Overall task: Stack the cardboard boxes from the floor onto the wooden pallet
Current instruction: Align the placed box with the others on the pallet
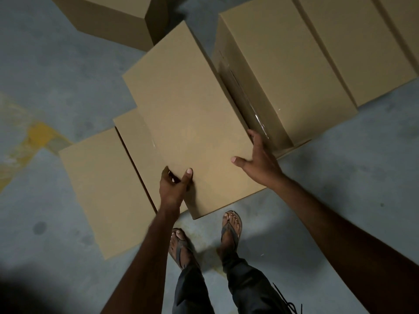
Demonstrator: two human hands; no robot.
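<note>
Here, the left hand [174, 186] pinches a box [192, 109] at its near edge; the right hand [260, 159] clasps its right side. It seems lifted above the floor boxes [283, 64]. Next, probably: carry it to the pallet, not visible.

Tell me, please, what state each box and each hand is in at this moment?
Middle box, closed, gripped at its near end by both hands.
Left hand, thumb on top, fingers curled round the box's near left corner.
Right hand, thumb on top, fingers down the right side.
Left box, closed, on the floor.
Right box, closed, taped, on the floor.
Far box, closed, on the floor.
</note>
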